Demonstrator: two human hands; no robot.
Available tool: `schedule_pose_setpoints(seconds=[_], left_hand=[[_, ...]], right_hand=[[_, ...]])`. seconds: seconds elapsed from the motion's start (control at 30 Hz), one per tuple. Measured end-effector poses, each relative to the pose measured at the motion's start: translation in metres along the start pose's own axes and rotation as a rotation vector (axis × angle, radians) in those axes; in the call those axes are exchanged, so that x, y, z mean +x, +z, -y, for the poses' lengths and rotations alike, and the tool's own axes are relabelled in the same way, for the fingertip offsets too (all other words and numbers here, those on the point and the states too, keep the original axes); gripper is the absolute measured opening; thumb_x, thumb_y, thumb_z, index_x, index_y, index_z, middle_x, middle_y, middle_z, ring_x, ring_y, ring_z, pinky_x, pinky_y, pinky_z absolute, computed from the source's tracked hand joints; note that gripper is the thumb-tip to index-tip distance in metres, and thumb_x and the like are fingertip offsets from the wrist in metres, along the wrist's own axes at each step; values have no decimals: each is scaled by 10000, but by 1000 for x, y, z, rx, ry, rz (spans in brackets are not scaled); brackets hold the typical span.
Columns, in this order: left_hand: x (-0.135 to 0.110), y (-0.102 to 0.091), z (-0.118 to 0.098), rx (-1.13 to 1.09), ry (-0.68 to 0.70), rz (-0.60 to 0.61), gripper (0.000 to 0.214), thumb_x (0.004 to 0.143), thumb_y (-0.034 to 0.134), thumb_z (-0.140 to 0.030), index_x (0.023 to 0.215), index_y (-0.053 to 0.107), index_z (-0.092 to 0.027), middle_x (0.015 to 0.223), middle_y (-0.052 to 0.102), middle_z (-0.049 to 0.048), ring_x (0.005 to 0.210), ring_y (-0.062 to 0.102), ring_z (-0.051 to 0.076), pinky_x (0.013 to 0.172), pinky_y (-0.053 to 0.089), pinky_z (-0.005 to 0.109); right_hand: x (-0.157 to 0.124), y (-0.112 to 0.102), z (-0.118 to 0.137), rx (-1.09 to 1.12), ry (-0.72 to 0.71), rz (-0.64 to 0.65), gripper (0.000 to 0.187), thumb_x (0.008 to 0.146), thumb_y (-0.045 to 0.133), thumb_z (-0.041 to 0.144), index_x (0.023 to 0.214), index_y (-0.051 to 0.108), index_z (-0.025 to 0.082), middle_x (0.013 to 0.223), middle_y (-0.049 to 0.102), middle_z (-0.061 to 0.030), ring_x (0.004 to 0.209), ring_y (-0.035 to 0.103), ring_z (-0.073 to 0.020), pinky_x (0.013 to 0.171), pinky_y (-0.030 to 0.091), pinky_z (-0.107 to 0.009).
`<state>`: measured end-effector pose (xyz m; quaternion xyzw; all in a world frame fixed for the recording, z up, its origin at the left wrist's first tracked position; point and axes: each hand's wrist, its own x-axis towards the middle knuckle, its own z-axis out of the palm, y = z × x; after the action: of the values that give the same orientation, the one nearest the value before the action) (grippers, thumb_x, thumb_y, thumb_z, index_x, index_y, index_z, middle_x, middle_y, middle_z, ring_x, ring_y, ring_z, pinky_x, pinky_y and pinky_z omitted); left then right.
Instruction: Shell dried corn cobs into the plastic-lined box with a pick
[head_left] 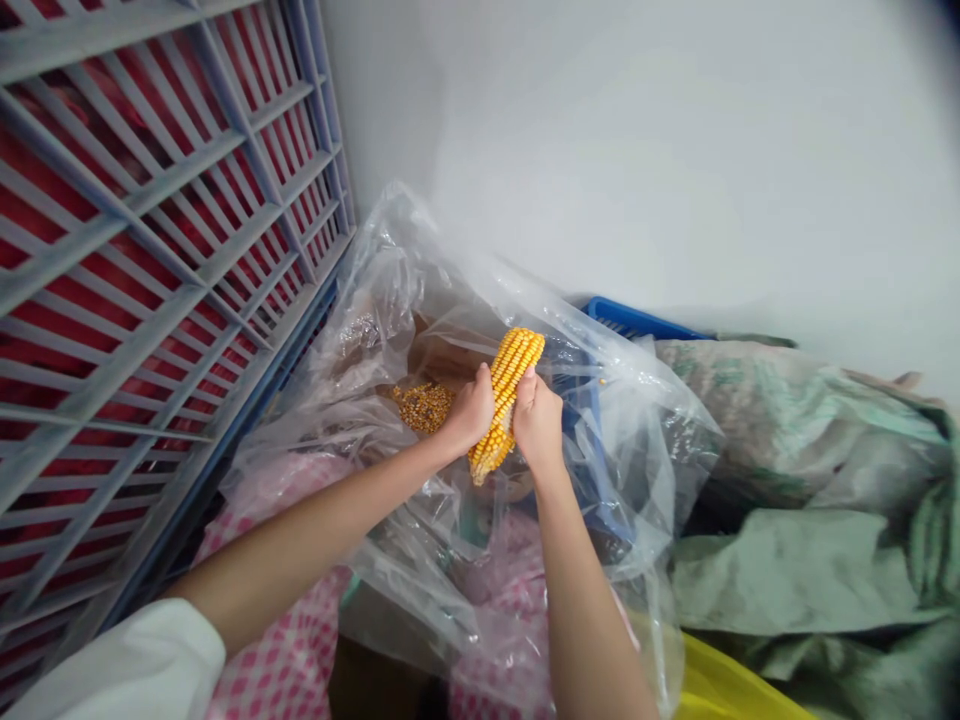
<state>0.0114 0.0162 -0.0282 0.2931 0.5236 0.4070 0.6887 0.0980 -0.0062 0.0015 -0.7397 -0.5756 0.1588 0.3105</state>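
Note:
A yellow ear of corn (517,362) is held tilted between my two hands, its pointed end toward me. My left hand (472,408) grips its left side, thumb up along the kernels. My right hand (538,415) is closed on the right side, the thumb pressing near a paler strip where kernels seem to be gone. Below and to the left, loose corn kernels (424,406) lie in a heap inside a large clear plastic bag (382,440). The palms and most fingers are hidden behind the ear.
A tall grey slatted crate (225,270) with red contents stands on the left. Behind the bag is a blue basket (645,320) against a white wall (675,170). Worn woven sacks (795,420) lie on the right. Yellow plastic (727,680) shows at bottom right.

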Motion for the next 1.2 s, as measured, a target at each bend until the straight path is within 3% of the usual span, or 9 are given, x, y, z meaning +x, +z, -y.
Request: schedule_pose_setpoints(seconds=[0.17, 0.33, 0.43, 0.57, 0.73, 0.87, 0.93, 1.03, 1.2], left_hand=[[-7, 3, -11, -47, -61, 22, 393, 822, 384, -458, 757, 639, -167, 725, 689, 68, 870, 625, 228, 753, 461, 288], [-16, 10, -36, -184, -48, 195, 435, 874, 268, -388, 803, 628, -155, 736, 684, 37, 797, 618, 180, 786, 459, 286], [-15, 6, -38, -37, 114, 101, 462, 860, 295, -464, 774, 621, -148, 729, 668, 49, 796, 605, 183, 793, 443, 281], [-12, -3, -34, 197, 304, 92, 508, 848, 267, -528, 765, 606, -160, 784, 644, 66, 783, 582, 182, 760, 428, 282], [-6, -13, -48, 395, 490, 68, 393, 819, 392, -496, 695, 579, -173, 779, 600, 53, 767, 563, 165, 797, 406, 270], [5, -23, -69, 255, 73, 129, 421, 821, 373, -490, 755, 610, -149, 697, 602, 55, 570, 556, 144, 638, 442, 282], [6, -26, -77, 155, -129, 230, 482, 812, 353, -534, 814, 633, -141, 650, 602, 51, 509, 547, 142, 575, 439, 284], [1, -24, -80, 43, -359, 443, 558, 761, 380, -620, 939, 633, -155, 675, 637, 58, 552, 590, 174, 573, 456, 306], [-11, -11, -68, -114, -369, 561, 487, 750, 471, -576, 983, 626, -178, 724, 676, 33, 617, 610, 153, 634, 469, 270]], right_hand=[[-2, -1, 2, 63, 56, -4, 511, 884, 200, 492, 668, 542, 181, 621, 580, -60, 558, 470, -167, 551, 321, -273], [0, -14, 7, 485, 104, 38, 590, 876, 154, 537, 932, 605, 159, 852, 637, -72, 793, 564, -178, 736, 415, -302], [-3, -17, 11, 550, 59, 105, 472, 812, 392, 542, 1012, 590, 163, 1016, 621, -87, 954, 545, -198, 857, 400, -335], [-10, -11, 17, 721, 97, 194, 430, 676, 637, 401, 1028, 542, 172, 996, 633, -70, 872, 585, -188, 796, 458, -329], [-11, -12, 14, 673, -19, 1, 481, 693, 630, 326, 1129, 476, 193, 1106, 604, -89, 969, 576, -208, 856, 451, -380], [-7, -32, 1, 170, -386, -193, 477, 700, 594, 226, 1166, 489, 214, 1208, 557, -95, 1154, 469, -242, 1032, 252, -508], [-6, -39, -4, -55, -593, -164, 437, 731, 525, 155, 1159, 508, 243, 1235, 547, -66, 1228, 401, -237, 1068, 117, -549], [-10, -38, -6, -302, -748, -117, 414, 777, 457, 100, 1137, 539, 288, 1296, 501, -30, 1307, 282, -247, 1060, 81, -585], [-15, -25, -2, -367, -726, -113, 424, 792, 431, 77, 1127, 540, 314, 1399, 357, -28, 1348, 152, -273, 1046, 109, -599]])
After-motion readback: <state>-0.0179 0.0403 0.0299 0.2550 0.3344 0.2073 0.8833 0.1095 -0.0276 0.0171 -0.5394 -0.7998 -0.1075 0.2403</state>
